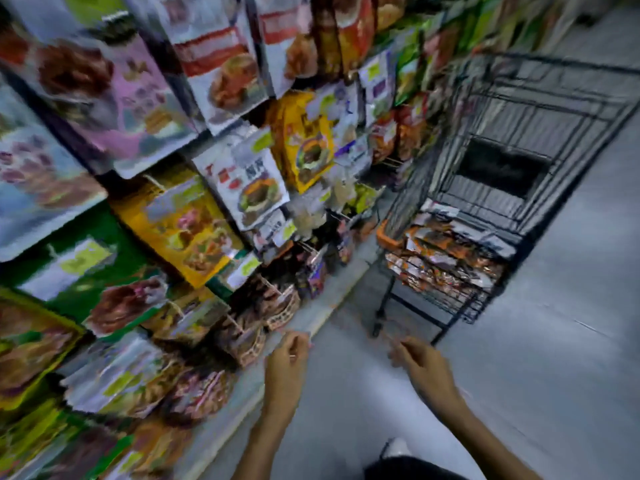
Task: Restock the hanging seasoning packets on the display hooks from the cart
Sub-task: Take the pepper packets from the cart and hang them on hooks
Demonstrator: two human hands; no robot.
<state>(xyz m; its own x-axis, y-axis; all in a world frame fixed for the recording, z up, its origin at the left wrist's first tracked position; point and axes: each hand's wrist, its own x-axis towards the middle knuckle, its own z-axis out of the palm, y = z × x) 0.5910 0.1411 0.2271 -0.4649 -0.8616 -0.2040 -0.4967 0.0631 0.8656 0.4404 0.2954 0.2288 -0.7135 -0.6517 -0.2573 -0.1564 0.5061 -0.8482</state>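
The frame is heavily motion-blurred. Hanging seasoning packets [249, 181] fill the display hooks along the left, in white, yellow, green and brown. A black wire cart [540, 109] stands on the aisle at the right, and orange and brown packets [446, 258] lie in a pile on its lower rack. My left hand [287, 358] hovers near the bottom of the display with its fingers loosely curled and nothing held. My right hand [420, 362] reaches toward the cart's base, fingers relaxed and empty. Both hands are below and short of the cart's packets.
The grey aisle floor [554, 358] stretches right of the cart. Low boxes of brown packets [273, 306] sit on the bottom shelf edge beside my left hand. My shoe [396, 446] shows at the bottom. More shelves [450, 36] run on behind the cart.
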